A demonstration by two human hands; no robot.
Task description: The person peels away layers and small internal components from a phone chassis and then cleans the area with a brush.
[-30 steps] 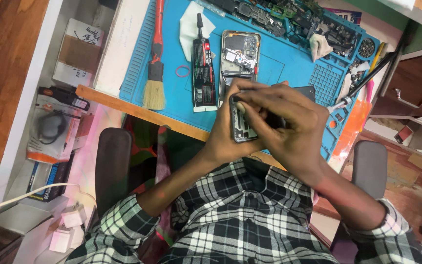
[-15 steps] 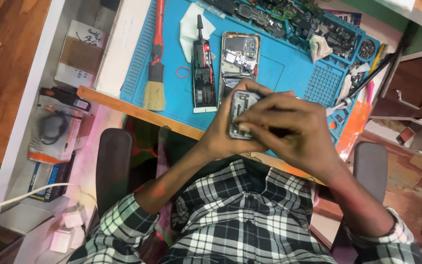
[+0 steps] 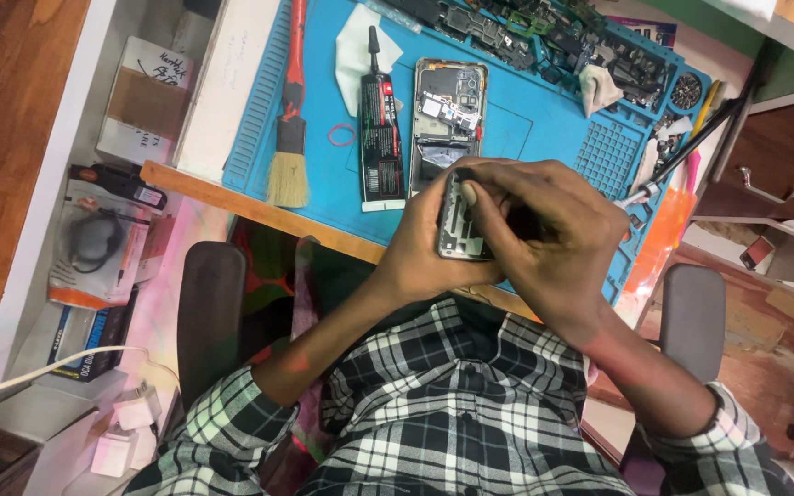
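Note:
Both hands hold a dismantled phone body [image 3: 459, 220] over the near edge of a blue work mat [image 3: 526, 119]. My left hand [image 3: 420, 253] cradles it from below and the left. My right hand [image 3: 553, 239] wraps over its right side, thumb pressed on its upper part. Just beyond, a second opened phone [image 3: 448, 115] lies flat on the mat, its inner parts showing. A black and red glue tube [image 3: 380, 124] lies to its left.
A red-handled brush [image 3: 291, 110], a red rubber ring [image 3: 341, 135] and a white cloth [image 3: 353, 46] lie on the mat's left. Loose phone parts [image 3: 544, 37] fill the mat's far compartments. Tweezers and tools [image 3: 691, 138] sit at right. Boxes [image 3: 94, 248] and chair armrests [image 3: 209, 312] lie below.
Both hands with the phone body have shifted slightly; the right thumb now presses nearer its top. Nothing on the mat has moved.

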